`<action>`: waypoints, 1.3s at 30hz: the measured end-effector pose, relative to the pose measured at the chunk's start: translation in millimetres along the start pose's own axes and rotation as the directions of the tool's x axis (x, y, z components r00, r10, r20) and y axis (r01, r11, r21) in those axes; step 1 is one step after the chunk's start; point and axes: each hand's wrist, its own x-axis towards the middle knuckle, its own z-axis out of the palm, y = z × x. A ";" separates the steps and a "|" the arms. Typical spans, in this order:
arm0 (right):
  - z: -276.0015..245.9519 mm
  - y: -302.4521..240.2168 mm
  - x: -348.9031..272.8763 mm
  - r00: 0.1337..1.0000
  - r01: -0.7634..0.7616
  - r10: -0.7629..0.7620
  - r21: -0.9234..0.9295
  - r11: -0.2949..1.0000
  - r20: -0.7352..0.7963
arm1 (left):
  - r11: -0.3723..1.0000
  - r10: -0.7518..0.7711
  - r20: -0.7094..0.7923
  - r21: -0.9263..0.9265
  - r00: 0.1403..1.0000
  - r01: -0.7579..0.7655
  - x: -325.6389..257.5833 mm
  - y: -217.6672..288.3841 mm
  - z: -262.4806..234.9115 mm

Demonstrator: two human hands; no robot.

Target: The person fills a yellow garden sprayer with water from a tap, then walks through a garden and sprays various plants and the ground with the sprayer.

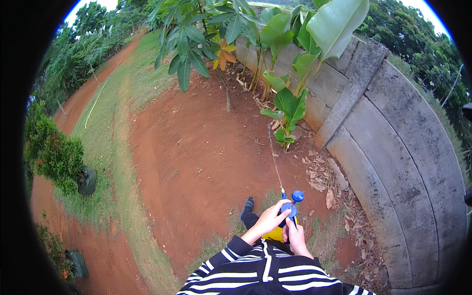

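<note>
A hand pump sprayer [275, 234] with a yellow tank and a blue top is held close in front of my body. My left hand [267, 220] is closed at the blue top, its fingers reaching over it. Just to the right, my right hand [296, 240] is closed round the sprayer's handle, with the thumb up near the blue part. A round blue pump knob [297, 196] sticks up beyond my hands. From the nozzle [283, 194] a thin jet of liquid [275, 164] runs forward toward a broad-leaved plant [291, 113]. My hands hide part of the sprayer.
Concrete panel wall [393, 162] curves along the right, with dry leaves [330, 189] at its foot. A small tree [191, 44] stands ahead on bare red soil [196, 142]. Grass [105, 132] and potted shrubs [54, 155] lie left. My shoe [248, 206] shows below.
</note>
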 end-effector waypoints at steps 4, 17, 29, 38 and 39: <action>7.7 4.5 8.2 0.979 -0.018 0.007 0.050 0.999 0.202 | 0.998 0.002 0.067 0.061 0.998 -0.006 -14.7 8.4 -35.3; 64.3 19.4 51.7 0.943 -0.111 0.115 -0.032 0.993 0.311 | 0.753 0.271 -0.001 0.624 0.963 -0.211 4.6 114.2 -87.2; 149.9 -16.7 150.4 0.978 0.063 -0.034 -0.134 0.989 0.208 | 0.662 0.170 0.191 0.704 0.967 -0.255 123.9 76.1 -177.2; 206.7 -71.2 224.0 0.963 -0.151 0.198 -0.241 0.959 0.183 | 0.677 0.011 0.135 0.728 0.991 -0.107 197.4 40.0 -268.9; 210.3 -75.6 225.8 0.958 -0.126 0.193 -0.297 0.947 0.211 | 0.685 0.094 0.079 0.718 0.992 -0.123 198.1 40.2 -274.6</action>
